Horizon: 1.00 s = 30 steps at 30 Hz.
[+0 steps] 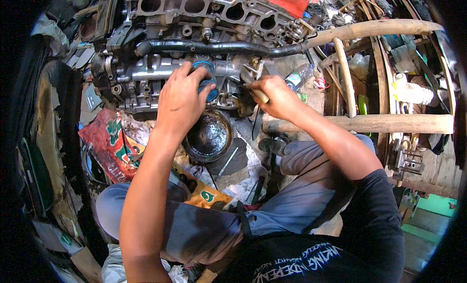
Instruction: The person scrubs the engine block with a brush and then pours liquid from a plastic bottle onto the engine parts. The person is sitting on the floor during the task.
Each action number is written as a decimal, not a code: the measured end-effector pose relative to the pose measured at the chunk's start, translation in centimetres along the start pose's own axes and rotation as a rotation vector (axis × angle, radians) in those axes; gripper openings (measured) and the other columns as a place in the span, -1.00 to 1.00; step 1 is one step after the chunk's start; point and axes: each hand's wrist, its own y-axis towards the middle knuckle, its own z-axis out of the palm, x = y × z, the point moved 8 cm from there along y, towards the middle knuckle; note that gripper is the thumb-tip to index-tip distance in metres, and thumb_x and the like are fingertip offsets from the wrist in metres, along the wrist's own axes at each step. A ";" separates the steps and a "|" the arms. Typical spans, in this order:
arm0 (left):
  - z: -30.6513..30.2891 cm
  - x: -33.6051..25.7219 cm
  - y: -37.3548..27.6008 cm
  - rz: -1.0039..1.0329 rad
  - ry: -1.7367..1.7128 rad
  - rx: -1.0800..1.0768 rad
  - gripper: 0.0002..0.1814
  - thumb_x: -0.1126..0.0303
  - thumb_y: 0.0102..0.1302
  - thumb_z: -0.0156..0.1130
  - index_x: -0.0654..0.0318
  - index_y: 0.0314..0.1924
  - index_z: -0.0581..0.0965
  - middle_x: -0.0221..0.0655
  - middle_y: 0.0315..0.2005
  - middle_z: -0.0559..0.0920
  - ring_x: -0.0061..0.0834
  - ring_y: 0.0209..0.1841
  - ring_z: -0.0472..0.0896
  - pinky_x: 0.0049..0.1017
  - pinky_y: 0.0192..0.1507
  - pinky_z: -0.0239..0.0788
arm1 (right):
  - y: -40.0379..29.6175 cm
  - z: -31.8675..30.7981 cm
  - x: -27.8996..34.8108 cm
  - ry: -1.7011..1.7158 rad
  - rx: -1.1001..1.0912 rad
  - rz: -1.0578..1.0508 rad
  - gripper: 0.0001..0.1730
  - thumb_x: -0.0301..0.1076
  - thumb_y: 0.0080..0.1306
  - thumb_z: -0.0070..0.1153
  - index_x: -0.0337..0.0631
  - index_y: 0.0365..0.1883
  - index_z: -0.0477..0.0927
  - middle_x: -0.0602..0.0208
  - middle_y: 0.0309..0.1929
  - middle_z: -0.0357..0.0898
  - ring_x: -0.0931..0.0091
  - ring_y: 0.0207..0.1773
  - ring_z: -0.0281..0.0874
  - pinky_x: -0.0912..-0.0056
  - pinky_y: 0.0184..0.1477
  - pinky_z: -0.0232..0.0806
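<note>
A metal engine assembly (pixel 153 69) lies across the floor in front of me, with a row of oval ports along its far part and a black pipe (pixel 219 47) running over it. My left hand (pixel 184 91) has its fingers around a blue cylindrical part (pixel 207 78) at the engine's middle; the fingers hide much of it. My right hand (pixel 275 95) grips a tool with a pale handle (pixel 261 96) near the engine's right end. Its metal head (pixel 248 74) is against or just over the engine; the exact tool type is unclear.
Below the engine sits a round dark pan (pixel 209 135) with a pale thin stick (pixel 228 160) beside it. A wooden frame (pixel 365 123) stands at the right, near plastic bottles (pixel 299 78). Red printed sacking (pixel 109 146) lies at the left.
</note>
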 end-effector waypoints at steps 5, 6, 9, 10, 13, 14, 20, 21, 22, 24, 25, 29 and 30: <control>0.0 0.2 0.0 -0.023 0.009 0.021 -0.64 0.26 0.29 0.43 0.31 0.00 0.64 -0.03 -0.04 0.61 0.08 0.04 0.60 -0.09 0.06 0.47 | -0.3 -1.1 0.9 -0.036 -0.042 0.040 -0.58 -0.52 0.24 0.21 -0.24 0.10 0.68 -0.12 -0.20 0.67 -0.04 -0.06 0.66 -0.02 0.02 0.50; 0.1 0.1 0.1 -0.009 0.004 0.016 -0.64 0.25 0.29 0.43 0.30 0.00 0.64 -0.02 -0.03 0.61 0.09 0.04 0.60 -0.09 0.07 0.47 | -0.5 0.3 0.8 -0.055 0.059 0.078 -0.59 -0.52 0.24 0.20 -0.23 0.10 0.68 -0.12 -0.19 0.67 -0.04 -0.07 0.66 -0.03 0.01 0.50; 0.1 0.1 0.1 -0.027 0.004 0.044 -0.64 0.25 0.29 0.43 0.29 0.01 0.64 0.01 0.01 0.61 0.09 0.06 0.60 -0.10 0.10 0.47 | -1.0 0.9 1.7 -0.084 0.066 0.020 -0.57 -0.53 0.18 0.19 -0.23 0.06 0.69 -0.10 -0.20 0.67 -0.02 -0.10 0.68 -0.03 -0.05 0.52; 0.0 0.0 0.1 -0.013 0.012 0.024 -0.64 0.25 0.29 0.43 0.29 0.00 0.64 0.01 0.01 0.61 0.09 0.07 0.60 -0.09 0.10 0.47 | -0.8 0.2 1.6 -0.079 -0.034 -0.014 -0.57 -0.53 0.16 0.19 -0.24 0.06 0.69 -0.09 -0.21 0.67 -0.01 -0.12 0.68 -0.03 -0.05 0.52; -0.2 -0.1 0.0 -0.008 0.024 0.001 -0.64 0.25 0.30 0.42 0.30 0.00 0.64 0.02 0.03 0.61 0.09 0.08 0.60 -0.09 0.12 0.47 | -0.7 0.0 1.4 -0.127 -0.014 0.084 -0.54 -0.49 0.10 0.27 -0.25 0.04 0.68 -0.08 -0.22 0.67 0.00 -0.12 0.69 -0.04 -0.05 0.53; -0.1 0.1 0.0 -0.026 0.018 0.017 -0.64 0.25 0.30 0.42 0.30 0.00 0.64 0.02 0.04 0.61 0.09 0.09 0.60 -0.09 0.13 0.47 | -0.8 1.1 1.6 -0.165 0.039 0.076 -0.51 -0.49 0.06 0.31 -0.25 0.04 0.67 -0.07 -0.23 0.67 0.00 -0.12 0.69 -0.03 -0.05 0.54; -0.1 0.1 0.0 -0.056 -0.001 0.047 -0.63 0.24 0.30 0.43 0.30 0.01 0.64 0.03 0.08 0.60 0.10 0.12 0.59 -0.10 0.16 0.46 | -0.7 -0.4 2.0 -0.099 -0.181 0.047 -0.49 -0.52 0.01 0.35 -0.29 0.00 0.63 -0.07 -0.19 0.63 -0.02 -0.09 0.66 -0.04 -0.03 0.54; -0.2 -0.1 0.1 -0.034 0.005 0.019 -0.63 0.24 0.30 0.43 0.30 0.01 0.64 0.03 0.08 0.60 0.10 0.12 0.59 -0.10 0.16 0.45 | -0.8 0.4 1.7 -0.100 -0.109 0.090 -0.48 -0.52 0.01 0.34 -0.29 0.03 0.63 -0.07 -0.18 0.63 -0.02 -0.09 0.66 -0.04 -0.03 0.53; -0.1 -0.1 0.1 -0.035 0.004 0.025 -0.63 0.24 0.30 0.43 0.30 0.00 0.64 0.03 0.08 0.60 0.10 0.12 0.59 -0.10 0.16 0.46 | -1.1 1.4 1.3 -0.101 -0.038 0.134 -0.46 -0.52 0.01 0.34 -0.29 0.05 0.62 -0.07 -0.17 0.63 -0.02 -0.08 0.66 -0.04 -0.02 0.53; 0.0 0.1 0.2 -0.037 0.003 0.038 -0.63 0.24 0.29 0.43 0.31 0.00 0.64 0.03 0.09 0.60 0.10 0.13 0.59 -0.10 0.17 0.46 | -1.0 2.2 2.0 -0.057 -0.054 0.032 -0.45 -0.51 0.03 0.33 -0.28 0.07 0.61 -0.09 -0.16 0.62 -0.02 -0.08 0.66 -0.06 -0.02 0.53; 0.0 0.1 0.2 -0.041 0.005 0.043 -0.64 0.24 0.29 0.43 0.30 0.00 0.65 0.03 0.09 0.60 0.10 0.13 0.59 -0.10 0.17 0.46 | -1.2 1.9 2.1 -0.039 -0.083 0.032 -0.45 -0.52 0.03 0.33 -0.29 0.08 0.60 -0.10 -0.16 0.62 -0.02 -0.07 0.66 -0.06 -0.02 0.53; -0.1 0.0 0.2 -0.047 0.007 0.055 -0.65 0.25 0.29 0.43 0.29 -0.01 0.65 0.02 0.09 0.61 0.09 0.12 0.60 -0.11 0.16 0.46 | -1.6 2.0 1.4 -0.092 -0.084 0.132 -0.44 -0.51 0.03 0.33 -0.31 0.08 0.58 -0.11 -0.14 0.62 -0.05 -0.07 0.65 -0.08 0.00 0.53; 0.0 0.0 0.3 -0.042 0.006 0.054 -0.65 0.25 0.29 0.43 0.28 -0.01 0.65 0.02 0.08 0.61 0.09 0.12 0.60 -0.11 0.15 0.46 | -1.8 2.6 1.0 -0.076 -0.057 0.147 -0.44 -0.51 0.04 0.33 -0.32 0.09 0.58 -0.11 -0.15 0.61 -0.06 -0.07 0.65 -0.08 -0.01 0.52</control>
